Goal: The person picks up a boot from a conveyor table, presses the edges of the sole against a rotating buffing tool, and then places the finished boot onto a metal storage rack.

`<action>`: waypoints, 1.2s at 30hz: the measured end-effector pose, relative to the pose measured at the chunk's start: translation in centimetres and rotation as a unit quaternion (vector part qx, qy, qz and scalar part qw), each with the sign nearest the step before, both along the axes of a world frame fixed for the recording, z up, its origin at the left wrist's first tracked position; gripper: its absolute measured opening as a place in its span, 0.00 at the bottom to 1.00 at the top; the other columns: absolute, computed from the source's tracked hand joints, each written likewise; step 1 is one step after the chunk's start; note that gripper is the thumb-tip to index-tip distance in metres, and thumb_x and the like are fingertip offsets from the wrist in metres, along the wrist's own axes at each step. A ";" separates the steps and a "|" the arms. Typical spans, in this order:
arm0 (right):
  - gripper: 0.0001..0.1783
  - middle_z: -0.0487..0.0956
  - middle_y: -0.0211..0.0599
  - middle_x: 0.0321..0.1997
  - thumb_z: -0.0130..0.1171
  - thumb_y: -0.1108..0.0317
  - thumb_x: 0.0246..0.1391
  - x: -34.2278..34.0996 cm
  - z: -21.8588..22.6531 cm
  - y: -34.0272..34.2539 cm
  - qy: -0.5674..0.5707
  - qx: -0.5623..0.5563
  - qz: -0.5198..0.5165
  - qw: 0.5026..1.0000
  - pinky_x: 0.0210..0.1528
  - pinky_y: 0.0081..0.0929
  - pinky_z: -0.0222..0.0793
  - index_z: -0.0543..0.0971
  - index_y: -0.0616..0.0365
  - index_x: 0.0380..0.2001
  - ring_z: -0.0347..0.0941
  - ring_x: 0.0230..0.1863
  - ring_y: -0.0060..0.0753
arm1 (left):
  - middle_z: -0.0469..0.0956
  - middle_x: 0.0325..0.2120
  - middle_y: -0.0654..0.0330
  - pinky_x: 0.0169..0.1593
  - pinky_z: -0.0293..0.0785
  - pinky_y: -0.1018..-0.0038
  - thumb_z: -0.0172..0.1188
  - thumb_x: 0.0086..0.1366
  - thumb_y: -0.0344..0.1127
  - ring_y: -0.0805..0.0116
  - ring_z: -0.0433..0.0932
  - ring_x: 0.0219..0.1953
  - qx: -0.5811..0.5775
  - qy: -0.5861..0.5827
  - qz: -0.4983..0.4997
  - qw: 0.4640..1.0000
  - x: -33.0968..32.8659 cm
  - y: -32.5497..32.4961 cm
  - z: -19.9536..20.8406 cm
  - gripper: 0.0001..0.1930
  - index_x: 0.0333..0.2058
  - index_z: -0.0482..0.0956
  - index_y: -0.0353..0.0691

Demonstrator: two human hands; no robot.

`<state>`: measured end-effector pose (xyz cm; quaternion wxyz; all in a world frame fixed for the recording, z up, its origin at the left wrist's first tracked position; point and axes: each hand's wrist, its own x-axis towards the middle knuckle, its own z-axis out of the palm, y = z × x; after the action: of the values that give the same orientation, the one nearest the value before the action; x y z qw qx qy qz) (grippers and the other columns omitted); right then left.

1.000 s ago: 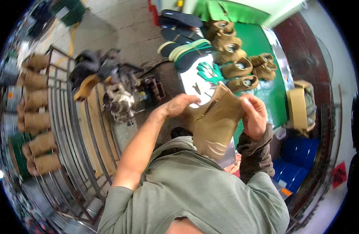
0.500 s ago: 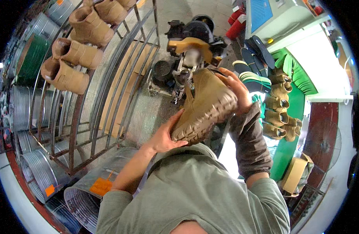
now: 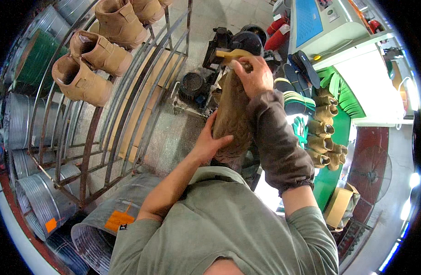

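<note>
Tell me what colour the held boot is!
The boot is brown, seen in the head view.

The held boot (image 3: 232,110) looks matt and rough, the dark sleeve (image 3: 281,142) wrinkled cloth. Near left, a ribbed drum (image 3: 54,190) shines like bare metal beside a dull metal rack (image 3: 87,156); right, a tabletop (image 3: 324,187) looks smooth.

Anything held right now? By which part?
A boot: left hand around the end nearer the body, right hand at the far end. Which end is the toe, I can't tell.
</note>
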<state>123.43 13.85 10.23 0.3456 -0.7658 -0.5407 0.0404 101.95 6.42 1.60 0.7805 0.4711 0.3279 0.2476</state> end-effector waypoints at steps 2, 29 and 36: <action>0.22 0.79 0.44 0.44 0.63 0.45 0.52 0.6 0.0 1.2 -0.050 -0.009 -0.006 0.999 0.52 0.36 0.71 0.85 0.50 0.40 0.76 0.49 0.46 | 0.65 0.62 0.52 0.67 0.61 0.62 0.71 0.56 0.33 0.56 0.65 0.64 -0.071 -0.028 -0.015 0.997 0.3 1.3 2.0 0.49 0.70 0.48 0.41; 0.18 0.78 0.39 0.52 0.59 0.63 0.55 -2.0 -1.5 -2.0 -0.137 0.037 0.063 0.988 0.58 0.42 0.66 0.78 0.54 0.48 0.72 0.56 0.48 | 0.57 0.67 0.52 0.70 0.52 0.66 0.73 0.56 0.38 0.61 0.56 0.68 -0.012 -0.064 -0.118 0.991 -2.2 3.9 -1.7 0.55 0.71 0.41 0.34; 0.27 0.74 0.42 0.57 0.64 0.59 0.50 -4.1 0.3 -4.4 -0.198 0.096 0.064 0.973 0.63 0.45 0.62 0.74 0.58 0.52 0.69 0.60 0.49 | 0.54 0.68 0.52 0.70 0.51 0.66 0.72 0.55 0.36 0.61 0.54 0.69 -0.006 -0.008 -0.120 0.993 -2.7 3.3 -1.8 0.55 0.71 0.41 0.34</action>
<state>119.34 9.41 10.49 0.3005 -0.6855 -0.6477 -0.1420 99.26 9.71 -0.19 0.8101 0.5002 0.2645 0.1535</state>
